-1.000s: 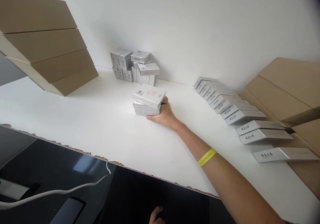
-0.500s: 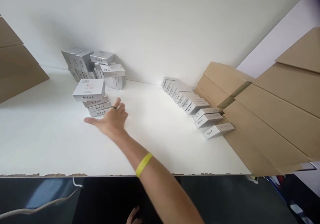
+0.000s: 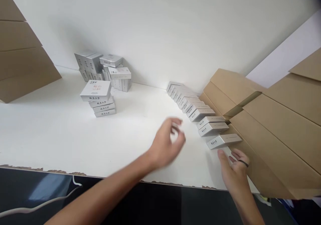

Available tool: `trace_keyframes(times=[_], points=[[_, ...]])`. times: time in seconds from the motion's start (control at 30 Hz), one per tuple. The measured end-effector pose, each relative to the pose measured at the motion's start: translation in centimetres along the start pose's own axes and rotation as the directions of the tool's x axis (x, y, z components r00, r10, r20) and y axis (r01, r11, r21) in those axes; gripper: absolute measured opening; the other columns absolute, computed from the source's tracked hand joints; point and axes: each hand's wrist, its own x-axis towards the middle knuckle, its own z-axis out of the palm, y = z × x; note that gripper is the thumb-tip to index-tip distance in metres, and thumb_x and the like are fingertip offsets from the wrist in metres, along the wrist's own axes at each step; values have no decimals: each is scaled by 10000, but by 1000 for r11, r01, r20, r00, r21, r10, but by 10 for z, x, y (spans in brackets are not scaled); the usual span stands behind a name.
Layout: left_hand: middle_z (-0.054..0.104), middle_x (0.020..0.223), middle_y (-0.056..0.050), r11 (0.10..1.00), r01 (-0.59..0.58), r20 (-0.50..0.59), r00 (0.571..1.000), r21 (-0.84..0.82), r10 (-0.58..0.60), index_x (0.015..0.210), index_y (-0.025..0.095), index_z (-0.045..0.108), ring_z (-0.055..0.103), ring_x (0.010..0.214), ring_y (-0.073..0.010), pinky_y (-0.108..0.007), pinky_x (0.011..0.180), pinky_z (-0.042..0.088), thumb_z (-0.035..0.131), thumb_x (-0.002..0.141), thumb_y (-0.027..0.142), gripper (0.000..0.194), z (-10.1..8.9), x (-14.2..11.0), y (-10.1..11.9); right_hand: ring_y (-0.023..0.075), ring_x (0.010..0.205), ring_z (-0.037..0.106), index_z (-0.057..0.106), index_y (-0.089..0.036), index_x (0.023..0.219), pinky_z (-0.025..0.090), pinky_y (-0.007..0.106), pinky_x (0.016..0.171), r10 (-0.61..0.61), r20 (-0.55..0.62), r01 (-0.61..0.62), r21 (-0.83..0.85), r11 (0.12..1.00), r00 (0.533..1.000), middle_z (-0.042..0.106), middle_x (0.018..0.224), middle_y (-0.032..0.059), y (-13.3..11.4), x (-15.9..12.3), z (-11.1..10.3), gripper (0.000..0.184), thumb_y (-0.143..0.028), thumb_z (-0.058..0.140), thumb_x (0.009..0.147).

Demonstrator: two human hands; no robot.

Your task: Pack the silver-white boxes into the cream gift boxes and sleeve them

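My left hand [image 3: 167, 143] is over the middle of the white table, a little blurred, with fingers curved and thumb apart, holding nothing. At the right, my right hand [image 3: 237, 170], with a dark ring on one finger, is just in front of the nearest small silver box [image 3: 224, 140]. Its thumb and fingers are spread with nothing between them; whether the thumb touches the box I cannot tell. That box ends a slanting row of silver boxes [image 3: 194, 108] standing on edge. A small stack of flat boxes [image 3: 96, 90] is left of my left hand, out of reach of its fingers.
More silver boxes [image 3: 94, 64] are piled against the white wall [image 3: 150, 27]. Open cardboard flaps [image 3: 276, 131] border the row on the right, and another cardboard piece [image 3: 25, 61] stands at left. The table's front edge [image 3: 60, 171] is chipped.
My right hand has swung from the left stack across to the right end of the row. My left hand has come up over the table. The view has shifted slightly; the boxes look unchanged.
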Motion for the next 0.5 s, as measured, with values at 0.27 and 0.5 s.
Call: trace_keyframes(times=[0.27, 0.5], points=[[529, 1430, -134, 983, 153, -378, 920, 99, -105, 1366, 171, 526, 549, 1269, -293, -544, 1091, 442, 560, 1003, 409, 435, 42, 228, -26, 395, 1431, 381, 283, -119, 1466, 293, 559, 1219, 35, 105, -50, 149, 987, 994, 285, 1546, 258, -7, 16, 34, 1019, -823, 504, 763], [536, 1434, -137, 980, 186, -356, 922, 70, -150, 1341, 176, 565, 547, 1279, -299, -554, 1099, 435, 566, 989, 499, 477, 34, 316, -60, 340, 1454, 415, 213, -268, 1545, 435, 544, 1151, 125, 253, -171, 169, 971, 960, 383, 1584, 153, -7, 22, 36, 891, -816, 389, 865]])
